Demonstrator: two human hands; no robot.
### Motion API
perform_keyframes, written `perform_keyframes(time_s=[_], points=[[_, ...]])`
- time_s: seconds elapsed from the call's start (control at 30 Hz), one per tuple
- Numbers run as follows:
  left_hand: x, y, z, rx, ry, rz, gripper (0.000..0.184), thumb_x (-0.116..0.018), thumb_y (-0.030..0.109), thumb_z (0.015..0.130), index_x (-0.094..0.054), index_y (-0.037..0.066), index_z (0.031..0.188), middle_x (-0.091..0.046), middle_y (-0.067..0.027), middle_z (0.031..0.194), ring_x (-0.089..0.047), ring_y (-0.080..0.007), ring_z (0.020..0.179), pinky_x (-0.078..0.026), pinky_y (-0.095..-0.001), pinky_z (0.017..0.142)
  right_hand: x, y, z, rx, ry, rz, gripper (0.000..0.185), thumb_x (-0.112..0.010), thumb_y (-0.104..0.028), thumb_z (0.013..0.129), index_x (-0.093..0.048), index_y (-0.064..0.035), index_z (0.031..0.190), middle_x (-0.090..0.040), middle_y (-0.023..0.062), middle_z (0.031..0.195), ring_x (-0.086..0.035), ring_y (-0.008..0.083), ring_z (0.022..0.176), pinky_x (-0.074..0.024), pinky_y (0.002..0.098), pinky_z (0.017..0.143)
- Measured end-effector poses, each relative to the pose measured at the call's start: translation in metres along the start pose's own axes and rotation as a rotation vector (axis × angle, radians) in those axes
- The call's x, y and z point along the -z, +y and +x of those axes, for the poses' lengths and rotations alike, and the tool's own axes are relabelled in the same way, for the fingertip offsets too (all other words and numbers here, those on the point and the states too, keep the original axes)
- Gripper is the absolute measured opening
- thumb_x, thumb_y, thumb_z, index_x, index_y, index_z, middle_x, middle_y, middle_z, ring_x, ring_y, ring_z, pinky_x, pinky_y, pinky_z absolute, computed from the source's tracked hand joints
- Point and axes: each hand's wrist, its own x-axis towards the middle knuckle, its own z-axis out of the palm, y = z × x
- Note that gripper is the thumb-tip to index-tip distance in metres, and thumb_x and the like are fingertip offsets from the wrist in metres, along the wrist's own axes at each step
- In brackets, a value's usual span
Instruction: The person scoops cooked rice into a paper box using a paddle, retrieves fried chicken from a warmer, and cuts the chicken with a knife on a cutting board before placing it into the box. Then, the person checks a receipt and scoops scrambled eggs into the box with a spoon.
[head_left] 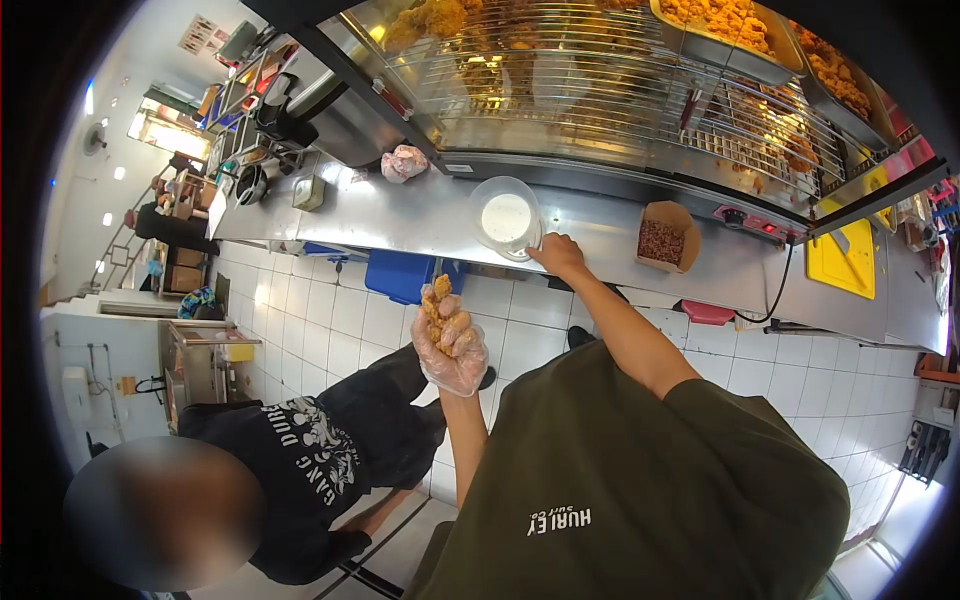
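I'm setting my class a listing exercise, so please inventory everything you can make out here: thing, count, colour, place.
Counter: one, silver, ahead
Fried food: count unclear, golden, in the left hand
Bowl: one, clear, white contents, on counter
Box: one, brown, dark grains inside, right of bowl
Crumpled bag: one, pinkish-white, left of bowl
Cabinet: one, black-framed, behind bowl
Trays: at least two, silver, cabinet's upper right
Cutting board: one, yellow, far right
Bin: one, blue, below counter
Tiles: many, white, floor
Other person: at least one, black clothes, left
Shirt: one, dark green, on wearer
Left hand: one, clear-gloved, left of centre
Right hand: one, bare, at bowl's rim
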Motion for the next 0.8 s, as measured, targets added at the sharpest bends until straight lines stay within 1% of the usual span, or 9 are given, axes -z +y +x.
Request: perform_keyframes(time_s=[0.17,0.27,0.33,0.43,0.5,0.57,0.6,0.67,0.8], points=[[0.004,0.001,-0.004,-0.016,0.034,0.023,0.029,-0.052,0.022,0.100,-0.052,0.007,0.126,-0.048,-0.0065,0.094,-0.045,-0.0092,0.060,-0.035,-0.0202,0.044,-0.008,0.005,0.004,0.032,0.054,-0.027,0.049,-0.067,-0.047,0.085,-0.069,-0.0003,0.100,-0.069,0.0219,0.104,-0.066,0.0387,0.101,-0.0526,0.0472,0.090],[0.004,0.003,-0.001,0.010,0.063,0.048,0.029,-0.052,0.024,0.101,-0.053,0.008,0.125,-0.048,-0.0055,0.093,-0.044,-0.0093,0.058,-0.034,-0.0204,0.044,-0.020,0.010,0.001,0.098,0.166,0.030,0.048,-0.066,-0.048,0.087,-0.068,0.0004,0.085,-0.070,0.0235,0.089,-0.068,0.0377,0.088,-0.0533,0.0476,0.080],[0.010,0.006,0.014,0.067,0.036,0.079,0.028,-0.051,0.023,0.101,-0.055,0.009,0.125,-0.046,-0.0026,0.088,-0.043,-0.0081,0.058,-0.032,-0.0199,0.044,-0.012,0.011,-0.026,0.102,0.044,0.157,0.050,-0.062,-0.049,0.090,-0.064,-0.0002,0.077,-0.068,0.0212,0.079,-0.066,0.0360,0.078,-0.0514,0.0468,0.073],[0.020,0.008,0.077,0.078,0.265,0.915,0.028,-0.053,0.025,0.099,-0.058,0.011,0.123,-0.047,-0.0001,0.079,-0.045,-0.0071,0.059,-0.032,-0.0211,0.044,-0.030,0.045,-0.064,0.285,-0.003,0.148,0.051,-0.059,-0.048,0.093,-0.061,-0.0002,0.075,-0.065,0.0190,0.072,-0.063,0.0356,0.070,-0.0486,0.0454,0.066],[0.050,0.004,0.137,0.162,0.484,1.495,0.031,-0.057,0.029,0.096,-0.061,0.009,0.120,-0.055,-0.0007,0.074,-0.053,-0.0109,0.065,-0.043,-0.0268,0.051,-0.037,0.071,-0.088,0.312,-0.073,0.135,0.050,-0.059,-0.047,0.093,-0.063,-0.0004,0.077,-0.064,0.0192,0.072,-0.063,0.0359,0.070,-0.0484,0.0444,0.065],[0.143,0.022,0.202,0.055,0.310,1.882,0.035,-0.061,0.031,0.091,-0.063,0.007,0.116,-0.067,-0.0088,0.081,-0.064,-0.0228,0.076,-0.051,-0.0342,0.066,-0.034,0.088,-0.110,0.277,-0.122,0.122,0.048,-0.059,-0.046,0.093,-0.065,-0.0006,0.079,-0.065,0.0201,0.075,-0.063,0.0379,0.074,-0.0489,0.0454,0.069],[0.156,0.026,0.220,0.064,0.203,2.049,0.035,-0.062,0.030,0.090,-0.064,0.007,0.115,-0.069,-0.0113,0.086,-0.065,-0.0261,0.080,-0.051,-0.0357,0.071,-0.027,0.093,-0.120,0.242,-0.150,0.110,0.048,-0.058,-0.046,0.093,-0.066,-0.0006,0.080,-0.066,0.0208,0.078,-0.064,0.0399,0.077,-0.0494,0.0469,0.071],[0.167,0.029,0.246,0.092,-0.046,2.369,0.034,-0.064,0.029,0.087,-0.066,0.007,0.113,-0.071,-0.0163,0.096,-0.068,-0.0328,0.089,-0.052,-0.0387,0.080,-0.019,0.111,-0.128,0.169,-0.146,0.117,0.048,-0.058,-0.045,0.093,-0.067,-0.0002,0.081,-0.067,0.0218,0.082,-0.064,0.0420,0.081,-0.0498,0.0485,0.075],[0.141,0.021,0.257,0.196,-0.260,2.712,0.032,-0.066,0.031,0.084,-0.068,0.010,0.109,-0.071,-0.0176,0.101,-0.067,-0.0357,0.094,-0.052,-0.0433,0.083,-0.023,0.154,-0.143,0.002,-0.026,0.176,0.050,-0.058,-0.046,0.092,-0.067,0.0008,0.080,-0.067,0.0233,0.082,-0.064,0.0428,0.082,-0.0500,0.0483,0.076]])
